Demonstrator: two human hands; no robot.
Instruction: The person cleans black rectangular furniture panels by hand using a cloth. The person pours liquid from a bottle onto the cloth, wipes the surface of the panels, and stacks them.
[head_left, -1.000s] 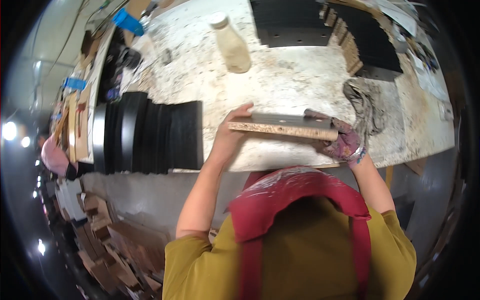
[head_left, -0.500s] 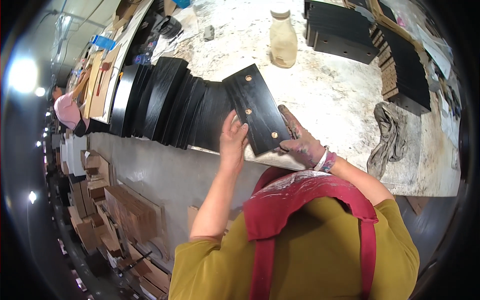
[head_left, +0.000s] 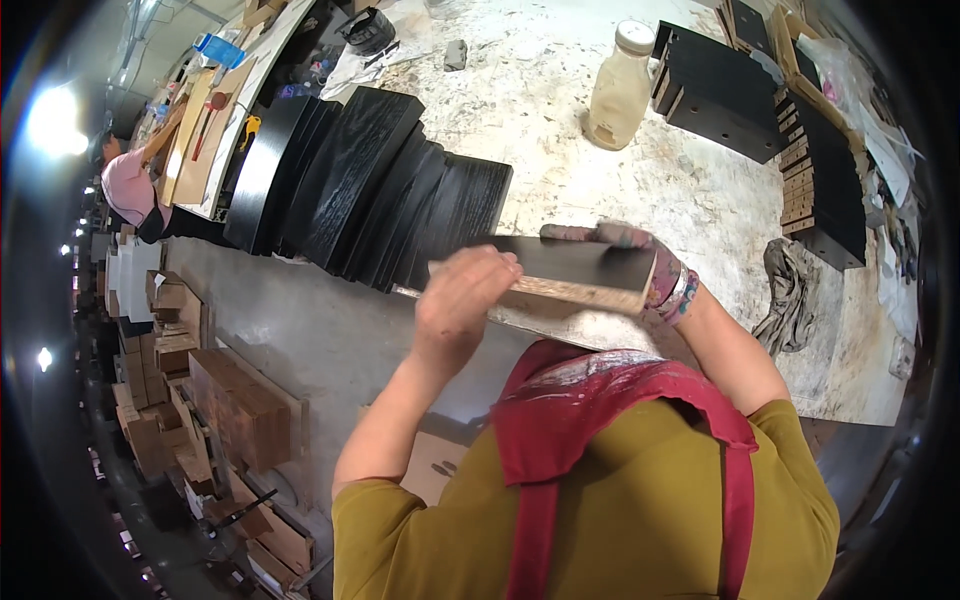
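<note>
Fingers of the left hand [head_left: 455, 305] are curled, pressed on the stiff black-faced chipboard panel's [head_left: 585, 270] raw edge; the right hand [head_left: 640, 255] is clamped around its far end.

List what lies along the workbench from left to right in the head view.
Fanned row of black boards → left hand → held black panel → right hand → grey rag.

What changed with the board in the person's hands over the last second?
The black board was tipped up showing its black face half a second ago, and now lies flat again with its raw edge toward the person. Both the left hand and right hand kept hold. The row of leaning black panels and the bottle stayed put.
</note>
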